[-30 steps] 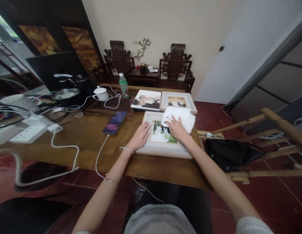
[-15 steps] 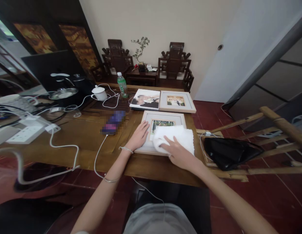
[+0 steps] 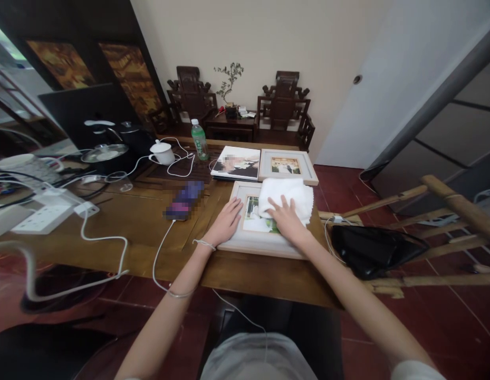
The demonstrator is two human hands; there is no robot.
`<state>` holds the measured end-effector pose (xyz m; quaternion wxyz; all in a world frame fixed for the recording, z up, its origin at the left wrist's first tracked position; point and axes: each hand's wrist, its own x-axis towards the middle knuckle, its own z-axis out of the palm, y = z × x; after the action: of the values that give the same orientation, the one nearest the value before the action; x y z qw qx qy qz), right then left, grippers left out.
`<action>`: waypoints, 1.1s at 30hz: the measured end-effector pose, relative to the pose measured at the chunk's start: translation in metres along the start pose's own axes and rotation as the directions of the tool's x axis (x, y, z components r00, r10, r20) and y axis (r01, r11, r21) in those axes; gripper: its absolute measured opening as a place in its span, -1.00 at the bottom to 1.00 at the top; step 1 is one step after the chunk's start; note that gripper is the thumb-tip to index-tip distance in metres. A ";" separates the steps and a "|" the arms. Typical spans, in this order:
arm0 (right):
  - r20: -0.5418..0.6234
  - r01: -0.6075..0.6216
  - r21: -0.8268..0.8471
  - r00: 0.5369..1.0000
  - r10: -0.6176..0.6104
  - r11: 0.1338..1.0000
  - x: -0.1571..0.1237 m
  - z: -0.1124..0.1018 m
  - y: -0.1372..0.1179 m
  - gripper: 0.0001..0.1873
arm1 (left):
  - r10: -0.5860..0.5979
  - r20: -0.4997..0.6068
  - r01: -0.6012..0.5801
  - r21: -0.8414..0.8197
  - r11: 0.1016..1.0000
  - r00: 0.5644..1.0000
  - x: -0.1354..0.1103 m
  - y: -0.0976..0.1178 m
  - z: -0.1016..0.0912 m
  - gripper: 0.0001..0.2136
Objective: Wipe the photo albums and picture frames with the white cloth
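A light wooden picture frame (image 3: 239, 240) lies flat on the table, with a photo (image 3: 250, 211) in its middle. My left hand (image 3: 227, 221) rests on the frame's left side, fingers laid out flat and holding nothing. On the upper right part of the frame is a folded white cloth (image 3: 286, 192). My right hand (image 3: 288, 219) grips this cloth from above, its fingers pressed onto the fabric. The cloth and hand cover the photo's upper right and much of the frame's right side.
Behind lie another framed photo (image 3: 308, 166) and a white-edged photo panel (image 3: 245, 155). A phone (image 3: 185, 200) on a cable, a green-labelled bottle (image 3: 200, 140), a lidded white cup (image 3: 163, 153) and a power strip (image 3: 45, 214) stand leftward. A black bag (image 3: 375, 250) sits right, beside a bamboo rack (image 3: 454, 203).
My right hand has slid the white cloth upward, away from me, over the frame, uncovering the photo's lower part. My left hand has stayed in place.
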<state>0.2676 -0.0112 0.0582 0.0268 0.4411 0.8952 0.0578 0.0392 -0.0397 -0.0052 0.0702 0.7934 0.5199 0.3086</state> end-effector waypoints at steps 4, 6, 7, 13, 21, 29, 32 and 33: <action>0.182 0.068 0.133 0.979 -0.091 0.989 -0.046 -0.026 -0.026 -0.33 | -0.011 0.004 0.011 0.013 1.000 1.000 0.000 0.001 0.000 -0.58; 0.190 0.139 0.210 0.965 -0.180 0.968 -0.069 -0.039 -0.038 -0.34 | -0.009 0.003 0.009 0.013 1.000 1.000 0.000 0.001 0.000 -0.58; 0.186 0.169 0.238 0.958 -0.216 0.956 -0.078 -0.043 -0.043 -0.34 | -0.006 0.003 0.006 0.012 1.000 1.000 0.000 0.001 0.000 -0.58; 0.120 0.160 0.269 0.973 -0.198 0.950 -0.069 -0.029 -0.057 -0.28 | -0.012 0.009 0.012 0.016 1.000 1.000 0.000 0.000 -0.001 -0.58; -0.111 -0.138 0.109 0.982 0.150 0.984 0.026 0.005 0.015 -0.25 | -0.011 0.021 0.010 0.011 1.000 1.000 -0.001 -0.001 -0.001 -0.59; 0.041 0.082 0.088 0.995 -0.086 0.993 -0.013 -0.005 -0.016 -0.34 | -0.029 0.025 0.029 -0.009 1.000 0.999 0.001 0.002 -0.002 -0.56; 0.130 0.175 0.172 0.971 -0.199 0.969 -0.051 -0.022 -0.038 -0.31 | -0.036 0.014 0.036 -0.011 0.999 0.999 0.002 0.002 -0.001 -0.56; 0.136 0.208 0.195 0.962 -0.237 0.958 -0.061 -0.028 -0.044 -0.31 | -0.042 0.016 0.042 -0.012 0.999 0.999 0.003 0.002 -0.001 -0.55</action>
<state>0.2672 -0.0882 0.0797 0.0642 0.3411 0.9359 -0.0611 0.0411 -0.0383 -0.0026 0.0858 0.7842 0.5340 0.3041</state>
